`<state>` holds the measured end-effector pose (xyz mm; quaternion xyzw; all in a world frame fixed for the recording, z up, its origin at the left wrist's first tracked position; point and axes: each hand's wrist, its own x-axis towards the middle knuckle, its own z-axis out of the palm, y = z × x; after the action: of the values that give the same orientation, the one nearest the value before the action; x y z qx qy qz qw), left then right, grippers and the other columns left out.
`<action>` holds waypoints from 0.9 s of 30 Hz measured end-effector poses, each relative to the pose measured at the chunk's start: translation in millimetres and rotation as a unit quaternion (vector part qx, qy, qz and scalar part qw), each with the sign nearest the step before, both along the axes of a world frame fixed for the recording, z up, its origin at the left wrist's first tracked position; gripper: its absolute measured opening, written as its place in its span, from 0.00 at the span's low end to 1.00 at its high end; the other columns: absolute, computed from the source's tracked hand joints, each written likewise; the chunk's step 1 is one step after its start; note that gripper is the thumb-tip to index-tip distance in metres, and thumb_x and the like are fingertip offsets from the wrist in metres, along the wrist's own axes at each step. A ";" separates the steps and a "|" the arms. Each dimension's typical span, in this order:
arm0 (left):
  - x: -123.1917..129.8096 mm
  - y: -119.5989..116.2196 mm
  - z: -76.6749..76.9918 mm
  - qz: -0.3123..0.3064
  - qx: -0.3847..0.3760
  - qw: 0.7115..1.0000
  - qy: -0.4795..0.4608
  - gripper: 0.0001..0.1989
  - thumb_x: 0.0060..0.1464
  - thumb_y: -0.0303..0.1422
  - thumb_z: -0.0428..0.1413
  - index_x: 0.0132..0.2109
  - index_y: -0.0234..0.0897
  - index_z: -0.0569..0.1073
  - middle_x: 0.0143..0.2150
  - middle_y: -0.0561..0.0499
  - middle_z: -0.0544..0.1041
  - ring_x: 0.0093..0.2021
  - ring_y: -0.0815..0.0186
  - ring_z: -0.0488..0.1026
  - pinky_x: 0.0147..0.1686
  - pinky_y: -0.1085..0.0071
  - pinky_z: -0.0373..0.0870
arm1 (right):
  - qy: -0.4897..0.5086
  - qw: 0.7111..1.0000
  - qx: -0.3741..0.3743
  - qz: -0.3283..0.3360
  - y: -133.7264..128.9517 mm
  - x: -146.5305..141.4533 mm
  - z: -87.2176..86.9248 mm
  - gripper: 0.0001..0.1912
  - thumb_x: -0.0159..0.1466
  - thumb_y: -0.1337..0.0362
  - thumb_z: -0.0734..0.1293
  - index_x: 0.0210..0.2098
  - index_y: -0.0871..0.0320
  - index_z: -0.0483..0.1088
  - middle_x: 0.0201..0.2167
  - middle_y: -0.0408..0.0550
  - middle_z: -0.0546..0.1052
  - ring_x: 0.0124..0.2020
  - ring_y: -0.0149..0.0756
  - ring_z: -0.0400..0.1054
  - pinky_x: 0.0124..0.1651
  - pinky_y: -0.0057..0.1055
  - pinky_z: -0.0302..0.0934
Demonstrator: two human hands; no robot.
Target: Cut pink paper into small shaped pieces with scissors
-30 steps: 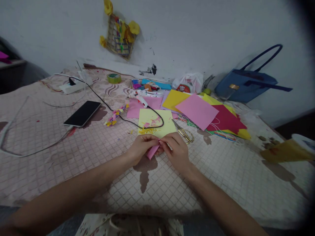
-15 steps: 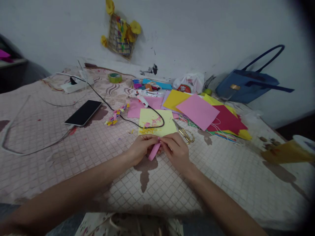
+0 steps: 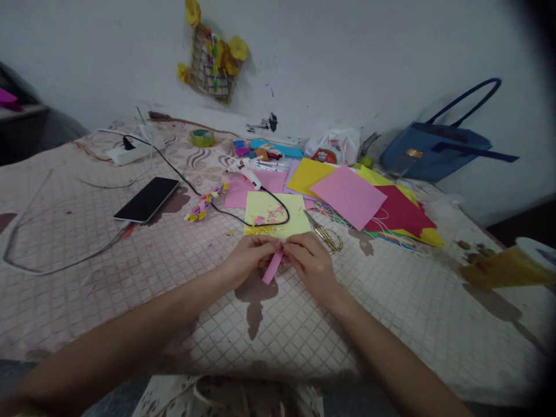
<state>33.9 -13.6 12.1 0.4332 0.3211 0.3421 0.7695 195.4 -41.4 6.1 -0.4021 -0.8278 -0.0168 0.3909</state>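
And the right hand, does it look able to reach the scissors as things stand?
Probably yes: the scissors lie just beyond the right hand, with nothing seen covering their handles. That hand is busy at the pink strip, though.

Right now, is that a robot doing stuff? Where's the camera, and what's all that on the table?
No robot here, just a person's two bare hands: the left hand and the right hand. The camera is worn on the person's head, looking forward and down, so you see roughly what they see. Together the hands pinch a pink strip. On the table beyond them lies a pale yellow sheet with little scraps on it. Scissors lie at its right edge. Farther back are a glue gun and coloured papers. Over on the left lies a phone.
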 end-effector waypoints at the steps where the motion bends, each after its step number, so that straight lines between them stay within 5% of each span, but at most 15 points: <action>1: -0.2 -0.1 -0.1 0.002 0.008 1.000 0.005 0.10 0.45 0.35 0.56 0.32 0.30 0.73 0.28 0.47 0.75 0.28 0.68 0.71 0.26 0.75 0.66 | 0.008 1.000 -0.006 0.003 -0.3 -0.2 0.6 0.10 0.60 0.71 0.59 0.37 0.55 0.69 0.35 0.50 0.71 0.37 0.37 0.62 0.38 0.37 0.61; 11: 3.1 -2.9 1.7 0.018 0.128 0.991 0.026 0.10 0.49 0.34 0.53 0.36 0.33 0.72 0.32 0.49 0.75 0.34 0.68 0.72 0.42 0.69 0.66 | 0.229 0.965 -0.120 -0.047 -4.8 -7.6 13.8 0.10 0.61 0.69 0.58 0.38 0.56 0.68 0.34 0.48 0.71 0.36 0.34 0.65 0.37 0.32 0.62; 17: -0.7 -2.8 6.9 0.033 0.260 0.956 0.134 0.11 0.51 0.34 0.50 0.36 0.32 0.73 0.30 0.50 0.74 0.31 0.69 0.69 0.33 0.75 0.65 | 0.216 0.969 -0.112 -0.029 -5.6 -9.7 13.0 0.07 0.58 0.68 0.63 0.35 0.55 0.70 0.31 0.47 0.71 0.33 0.34 0.66 0.34 0.32 0.63; 27: 1.0 -2.8 2.1 0.041 0.231 0.965 0.116 0.11 0.50 0.34 0.51 0.37 0.34 0.74 0.32 0.49 0.75 0.33 0.67 0.70 0.36 0.72 0.65 | 0.188 0.980 -0.048 -0.051 -7.9 -9.4 7.6 0.06 0.58 0.69 0.62 0.32 0.55 0.71 0.30 0.47 0.71 0.33 0.35 0.66 0.36 0.34 0.63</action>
<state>35.0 -16.3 14.2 0.6221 0.3382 0.3858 0.5914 186.0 -49.4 13.7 -0.4577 -0.7178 0.0790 0.5187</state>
